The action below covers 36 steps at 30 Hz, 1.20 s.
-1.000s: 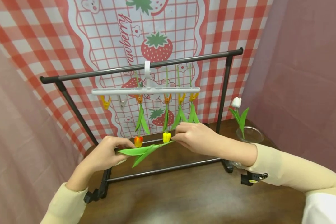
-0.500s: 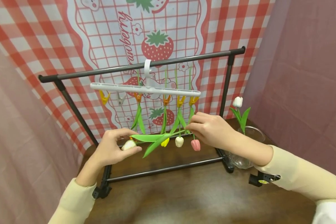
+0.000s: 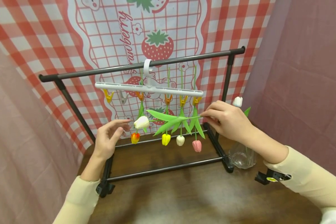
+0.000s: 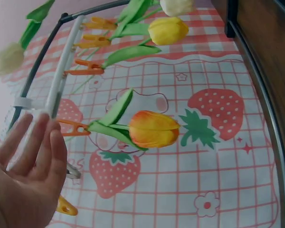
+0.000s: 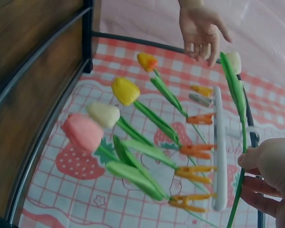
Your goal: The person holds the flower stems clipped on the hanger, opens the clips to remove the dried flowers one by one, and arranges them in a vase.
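White tulip [image 3: 179, 119] held sideways before the hanger [image 3: 173, 91]
The right hand [image 3: 229, 119] pinches its stem, likely to leave the bloom [image 3: 142, 122] free; the left hand [image 3: 106, 140], empty, fingers loosely extended, is just beside. Half a second ago the tulip was lower, its bloom within the left hand.

Strawberry cloth [image 3: 157, 43] (red-checked) hangs behind the table [image 3: 190, 193], apparently wooden; pinkish drape [image 3: 305, 71] alongside.

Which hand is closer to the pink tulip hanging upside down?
The right hand. It's above and right of the pink tulip, its grip on the stem of a white tulip. The left hand is farther, left of the orange tulip.
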Each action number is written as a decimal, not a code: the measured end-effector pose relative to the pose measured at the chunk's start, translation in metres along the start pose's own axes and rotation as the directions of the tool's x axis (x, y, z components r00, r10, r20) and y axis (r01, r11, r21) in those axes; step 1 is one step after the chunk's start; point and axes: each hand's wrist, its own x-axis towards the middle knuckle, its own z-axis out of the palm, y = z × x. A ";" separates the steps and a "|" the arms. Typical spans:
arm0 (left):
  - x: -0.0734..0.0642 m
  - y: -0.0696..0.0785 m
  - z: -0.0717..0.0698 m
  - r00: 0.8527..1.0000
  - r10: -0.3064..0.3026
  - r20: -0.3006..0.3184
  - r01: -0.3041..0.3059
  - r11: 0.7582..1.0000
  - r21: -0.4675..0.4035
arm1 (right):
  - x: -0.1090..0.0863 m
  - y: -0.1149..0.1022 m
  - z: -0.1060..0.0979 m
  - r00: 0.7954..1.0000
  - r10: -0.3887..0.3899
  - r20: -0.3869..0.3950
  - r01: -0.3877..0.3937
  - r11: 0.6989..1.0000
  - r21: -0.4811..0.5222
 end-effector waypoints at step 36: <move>0.003 -0.057 0.043 0.905 -0.332 -0.265 0.401 0.874 0.276 | -0.013 0.053 -0.032 0.752 0.535 -0.385 -0.423 0.840 0.339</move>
